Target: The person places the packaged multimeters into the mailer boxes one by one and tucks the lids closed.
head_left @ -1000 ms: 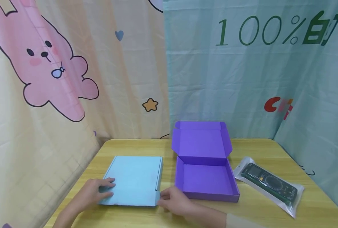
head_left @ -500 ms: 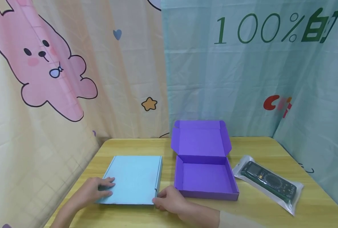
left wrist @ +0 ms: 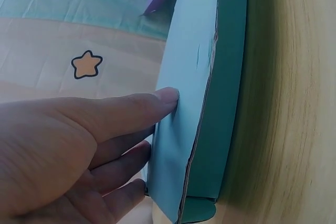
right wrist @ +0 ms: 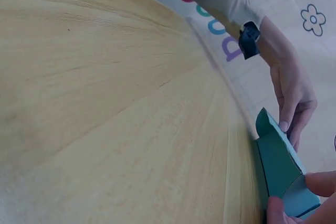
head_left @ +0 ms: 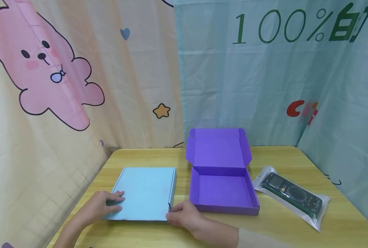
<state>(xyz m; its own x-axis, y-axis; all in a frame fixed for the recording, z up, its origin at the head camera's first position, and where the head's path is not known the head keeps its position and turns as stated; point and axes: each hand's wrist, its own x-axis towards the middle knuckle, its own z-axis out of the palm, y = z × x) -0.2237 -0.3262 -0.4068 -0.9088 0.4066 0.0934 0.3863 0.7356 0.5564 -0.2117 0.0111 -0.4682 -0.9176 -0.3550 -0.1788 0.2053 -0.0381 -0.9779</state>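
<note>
A flat light blue cardboard box point(head_left: 146, 193) lies on the left part of the table, its lid down. At its front left edge is my left hand point(head_left: 100, 206), straight fingers resting on the lid. In the left wrist view that thumb point(left wrist: 168, 96) lies on the lid point(left wrist: 184, 72), and a small tab point(left wrist: 198, 209) sticks out at the front corner. My right hand point(head_left: 187, 217) pinches the front right corner. Its fingers point(right wrist: 275, 209) hold the flap point(right wrist: 299, 195) there in the right wrist view. What lies inside the box is hidden.
A purple cardboard box point(head_left: 222, 189) stands open to the right, its lid raised at the back. Farther right lies a black multimeter point(head_left: 292, 192) in a clear plastic bag point(head_left: 320, 220). Printed curtains point(head_left: 249, 86) hang behind the table point(head_left: 146, 156).
My right hand has moved slightly left, and the side tab that stuck out at the box's front right corner is folded in under its fingers. The left hand stays on the lid.
</note>
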